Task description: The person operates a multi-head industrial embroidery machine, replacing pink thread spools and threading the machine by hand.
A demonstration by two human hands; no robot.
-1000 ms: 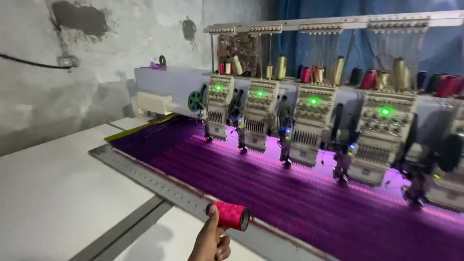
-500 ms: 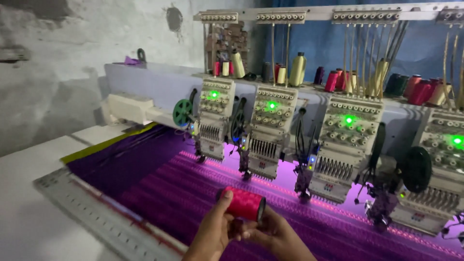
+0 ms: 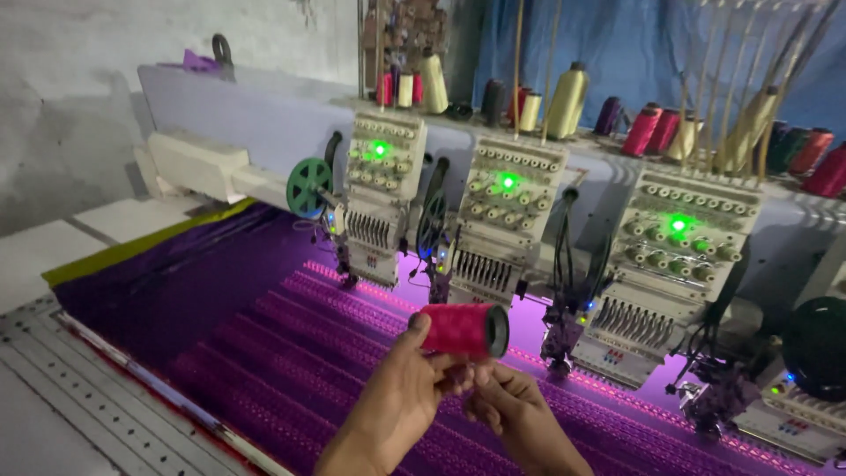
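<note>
Embroidery machine [image 3: 564,220] is spanning the far side of the work table [image 3: 53,405], its three lit heads showing green lamps; a fourth head is being cut off at the right edge. Purple fabric [image 3: 264,335] is lying stretched under the heads, running from the table's left edge to the right, glowing pink beneath the needles. Thread rack [image 3: 617,123] on top of the machine is carrying upright cones in gold, cream, red, pink and dark tones; those at far right are blurring into shadow. Green handwheel [image 3: 309,187] is sitting at the machine's left end. Red thread spool [image 3: 463,329] is lying sideways above the fabric's near edge, left hand [image 3: 410,388] gripping it by fingers and thumb. Right hand [image 3: 515,410] is pinching just below the spool; what it is pinching is too fine to make out.
</note>
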